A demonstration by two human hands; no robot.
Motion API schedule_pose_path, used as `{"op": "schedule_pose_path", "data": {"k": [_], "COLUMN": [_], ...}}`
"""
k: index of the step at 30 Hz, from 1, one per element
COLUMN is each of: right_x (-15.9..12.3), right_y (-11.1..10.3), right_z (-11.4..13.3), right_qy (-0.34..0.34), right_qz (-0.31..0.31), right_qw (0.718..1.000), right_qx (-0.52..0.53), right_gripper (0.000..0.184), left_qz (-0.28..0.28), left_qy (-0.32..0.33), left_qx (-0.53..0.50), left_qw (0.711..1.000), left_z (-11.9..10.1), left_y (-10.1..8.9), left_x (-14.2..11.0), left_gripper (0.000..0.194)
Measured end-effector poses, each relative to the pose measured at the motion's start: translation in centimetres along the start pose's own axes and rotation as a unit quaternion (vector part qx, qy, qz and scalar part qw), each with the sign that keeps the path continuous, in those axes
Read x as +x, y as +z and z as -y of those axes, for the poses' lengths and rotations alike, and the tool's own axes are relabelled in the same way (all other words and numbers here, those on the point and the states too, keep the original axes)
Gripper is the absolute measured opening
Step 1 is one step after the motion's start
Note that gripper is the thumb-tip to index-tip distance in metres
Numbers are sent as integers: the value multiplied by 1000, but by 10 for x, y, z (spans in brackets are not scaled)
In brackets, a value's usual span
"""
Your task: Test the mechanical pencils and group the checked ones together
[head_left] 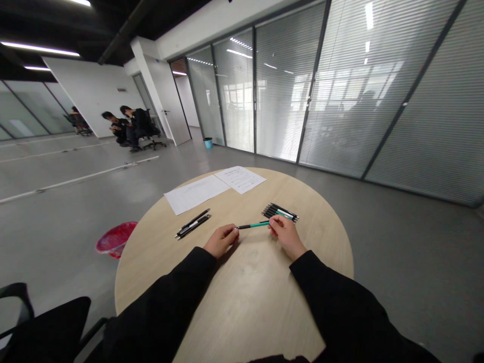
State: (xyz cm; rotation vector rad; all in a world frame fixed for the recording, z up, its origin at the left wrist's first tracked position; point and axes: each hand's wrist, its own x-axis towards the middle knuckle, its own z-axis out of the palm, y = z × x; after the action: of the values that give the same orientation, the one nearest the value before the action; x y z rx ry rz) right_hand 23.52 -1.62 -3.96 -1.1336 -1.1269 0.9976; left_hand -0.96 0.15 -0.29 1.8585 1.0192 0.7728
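A green and black pen (254, 225) is stretched level between my two hands, just above the table. My left hand (223, 240) pinches its black tip end between thumb and fingers. At the pen's green end, my right hand (286, 234) is closed with thumb and forefinger. Behind the right hand lies a row of several pens (280, 210), mostly black with some green and white, partly covered by that hand. To the left of my left hand, a few black pens (193, 224) lie side by side at a slant.
The round wooden table (242, 302) carries two printed sheets, a left paper (197, 193) and a right paper (241, 179), at its far side. A red basin (116, 238) stands on the floor at left, near a black chair (45, 327). People sit farther back.
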Motion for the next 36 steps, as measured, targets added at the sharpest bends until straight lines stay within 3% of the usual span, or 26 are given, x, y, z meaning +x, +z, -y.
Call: {"op": "schedule_pose_path", "data": {"k": [10,21,26,28,36], "right_x": [-2,-1,-1,0,-2], "right_y": [1,0,0,0,1], "right_z": [2,0,0,-1,-1], "right_qy": [-2,-13,-9,-6,-4], "right_qz": [3,20,10,8,22], "right_qw": [1000,1000,1000,1000,1000], "right_qx": [9,3,7,3,2], "right_gripper": [31,31,34,35,31], "left_qz": [3,3,-25,-38,-87], "left_qy": [3,-33,-15,-3,2], "left_qx": [-13,-15,-116,-150,-127], "left_qw": [1000,999,993,988,988], "left_z": [7,6,11,11,0], "left_y": [-1,2,3,3,-3], "left_x": [1,2,4,4,4], "left_gripper": [38,53,35,38,31]}}
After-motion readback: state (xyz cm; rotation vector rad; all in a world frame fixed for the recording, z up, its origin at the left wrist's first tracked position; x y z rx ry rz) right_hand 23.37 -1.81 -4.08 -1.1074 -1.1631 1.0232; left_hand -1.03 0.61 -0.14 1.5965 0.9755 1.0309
